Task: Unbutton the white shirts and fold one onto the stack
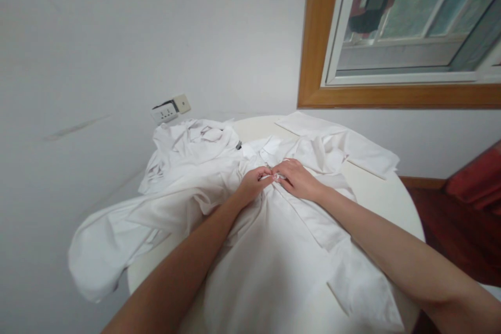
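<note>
A white shirt lies spread over a round table, its collar toward the wall and one sleeve hanging past the left edge. My left hand and my right hand meet at the front opening just below the collar. Both pinch the shirt's fabric there, fingertips nearly touching. Whether a button sits between the fingers is too small to make out. Creases fan out from the pinched spot toward me.
The round cream table stands against the wall. A crumpled white garment lies at its back left, a flat white cloth at its back right. A wall socket is behind, a wood-framed window upper right, a red cloth far right.
</note>
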The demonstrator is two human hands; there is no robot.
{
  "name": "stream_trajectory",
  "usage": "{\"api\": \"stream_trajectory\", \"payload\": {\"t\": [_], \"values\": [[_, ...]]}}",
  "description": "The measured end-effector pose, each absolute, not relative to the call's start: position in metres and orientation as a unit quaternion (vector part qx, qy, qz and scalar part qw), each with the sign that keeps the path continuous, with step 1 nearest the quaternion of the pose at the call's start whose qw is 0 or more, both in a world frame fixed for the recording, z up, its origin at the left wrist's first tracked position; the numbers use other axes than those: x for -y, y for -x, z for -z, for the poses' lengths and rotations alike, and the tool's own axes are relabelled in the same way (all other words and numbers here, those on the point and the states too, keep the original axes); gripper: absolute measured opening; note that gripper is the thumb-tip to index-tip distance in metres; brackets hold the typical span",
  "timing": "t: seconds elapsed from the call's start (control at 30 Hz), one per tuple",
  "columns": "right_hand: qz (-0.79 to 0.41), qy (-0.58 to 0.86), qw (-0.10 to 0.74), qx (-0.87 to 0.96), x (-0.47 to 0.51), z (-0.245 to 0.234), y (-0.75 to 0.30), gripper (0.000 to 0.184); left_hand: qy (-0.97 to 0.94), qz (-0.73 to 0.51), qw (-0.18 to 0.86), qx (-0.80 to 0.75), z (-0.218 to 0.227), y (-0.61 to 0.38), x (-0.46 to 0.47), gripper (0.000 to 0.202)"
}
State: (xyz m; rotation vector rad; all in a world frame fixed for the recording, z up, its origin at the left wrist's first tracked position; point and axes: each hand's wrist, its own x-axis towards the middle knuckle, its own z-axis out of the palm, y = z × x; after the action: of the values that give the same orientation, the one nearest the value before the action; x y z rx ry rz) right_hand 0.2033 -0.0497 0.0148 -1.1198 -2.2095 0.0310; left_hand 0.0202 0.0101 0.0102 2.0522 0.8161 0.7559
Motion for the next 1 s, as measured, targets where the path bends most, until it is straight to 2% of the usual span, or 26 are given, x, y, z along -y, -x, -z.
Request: {"api": "stream_trajectory", "payload": {"t": [0.37,0.63,0.87,1.0], "values": [[-0.047,0.428,0.350,0.832,0.045,-0.010,-0.207,0.007,-0.831,-0.280,0.393,-0.276,-0.015,-0.016,-0.007,0.023],[-0.040,0.423,0.356,0.832,0.041,-0.004,-0.209,0.002,-0.853,-0.279,0.301,-0.323,-0.013,-0.014,-0.004,0.022],[-0.059,0.417,0.372,0.827,0.045,-0.009,-0.208,0.009,-0.845,-0.295,0.299,-0.331,-0.013,-0.015,-0.003,0.020],[-0.093,0.450,0.416,0.784,0.049,-0.015,-0.210,0.012,-0.815,-0.326,0.307,-0.366,-0.013,-0.015,-0.003,0.019]]}}
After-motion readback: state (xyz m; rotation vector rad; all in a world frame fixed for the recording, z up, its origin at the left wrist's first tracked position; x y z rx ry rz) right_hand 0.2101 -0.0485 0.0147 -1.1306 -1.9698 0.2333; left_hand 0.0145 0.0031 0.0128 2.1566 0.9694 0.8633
